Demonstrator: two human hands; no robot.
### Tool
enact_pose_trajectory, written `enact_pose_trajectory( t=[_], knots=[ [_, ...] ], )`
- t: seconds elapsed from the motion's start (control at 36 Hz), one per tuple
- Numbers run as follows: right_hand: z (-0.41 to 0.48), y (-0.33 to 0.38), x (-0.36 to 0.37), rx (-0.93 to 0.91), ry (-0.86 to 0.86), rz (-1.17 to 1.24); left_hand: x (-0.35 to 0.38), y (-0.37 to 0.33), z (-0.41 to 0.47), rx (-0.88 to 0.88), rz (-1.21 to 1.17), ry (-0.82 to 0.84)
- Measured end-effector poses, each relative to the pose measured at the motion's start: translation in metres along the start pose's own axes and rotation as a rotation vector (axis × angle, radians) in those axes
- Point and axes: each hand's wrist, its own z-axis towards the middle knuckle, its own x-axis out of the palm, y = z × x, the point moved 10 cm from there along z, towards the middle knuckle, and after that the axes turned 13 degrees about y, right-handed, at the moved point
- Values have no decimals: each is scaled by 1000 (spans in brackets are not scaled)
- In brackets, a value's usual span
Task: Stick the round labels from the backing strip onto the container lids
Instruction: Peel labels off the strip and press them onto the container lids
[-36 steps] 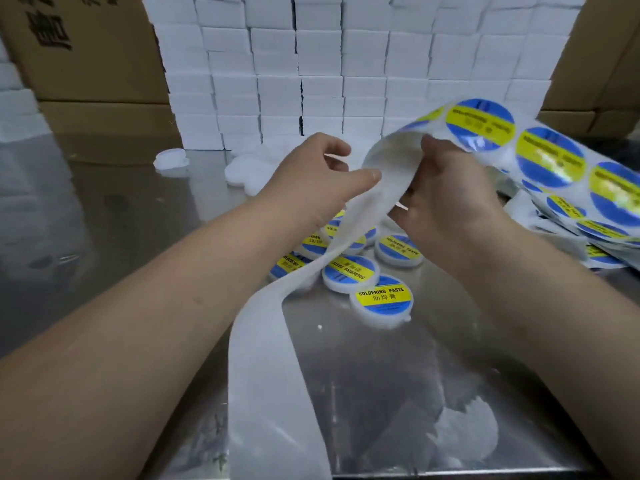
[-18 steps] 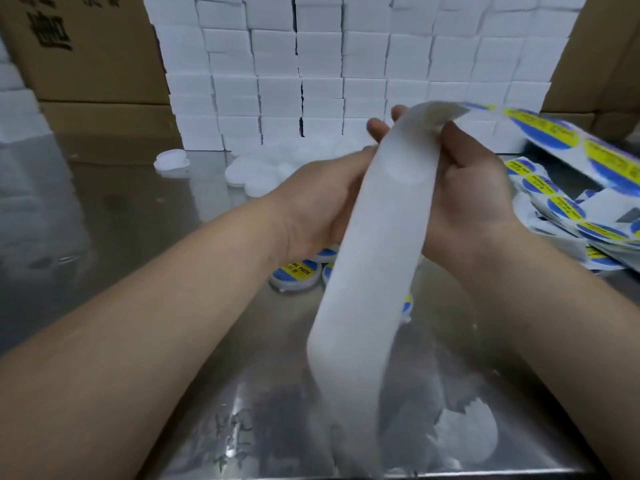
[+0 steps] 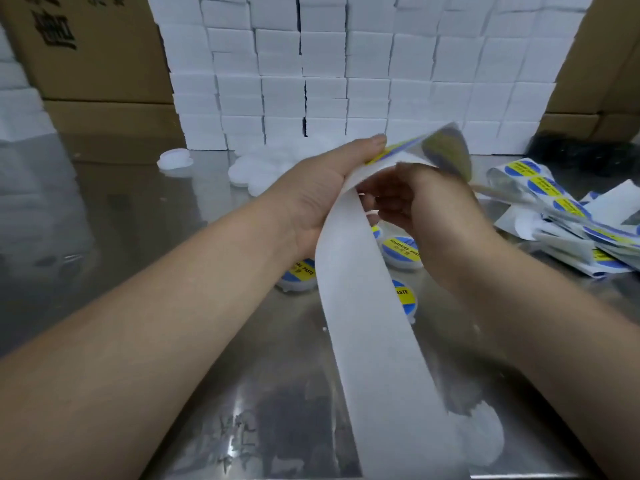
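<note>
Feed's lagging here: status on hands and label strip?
Left hand grips backing strip. Right hand at its fold, grip hidden. Bare tail hangs over labelled lids.

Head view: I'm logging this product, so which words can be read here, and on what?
"SOLDERING PAST", end hidden: right lid.
"PASTE": left lid.
"ASTE": near lid, rest behind the strip.
Labels at right: print too blurred.
Carton: large dark characters, cut off, unreadable.
</note>
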Motion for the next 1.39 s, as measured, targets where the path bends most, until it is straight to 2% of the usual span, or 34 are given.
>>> enact_pose_trajectory(
  t=[0.08,0.14,0.19,0.31,0.39,0.44,0.53,0.58,0.67,0.75,0.86,1.0,1.22,1.39],
  knots=[
    [-5,5,-2,-9,-46,-68,-27,-10,-8,63,-17,-280],
    [-9,9,5,-50,3,24,-38,-18,-15,97,108,-408],
    [-13,15,14,-102,50,100,-39,-24,-19,104,246,-466],
    [-18,23,16,-161,52,-26,-32,-31,-20,117,520,-483],
    [-24,26,19,-202,73,-106,-30,-33,-20,95,640,-486],
    [-25,26,21,-224,84,-108,-29,-32,-19,71,642,-462],
    [-25,31,23,-275,95,-11,-23,-20,-14,22,488,-343],
    [-28,35,18,-312,33,-22,-24,-18,-15,9,451,-343],
    [-30,37,-5,-311,-154,-24,-33,-26,-17,26,490,-420],
    [-30,32,-27,-244,-291,-14,-45,-43,-22,109,582,-522],
    [-25,17,-40,-107,-348,-24,-68,-50,-22,125,729,-614],
    [-22,11,-35,-53,-304,-42,-89,-51,1,3,859,-597],
    [-21,6,-38,-13,-298,-16,-80,-15,58,-349,1457,-278],
    [-21,5,-36,-24,-284,70,-90,-2,76,-487,1592,-233]
  ],
)
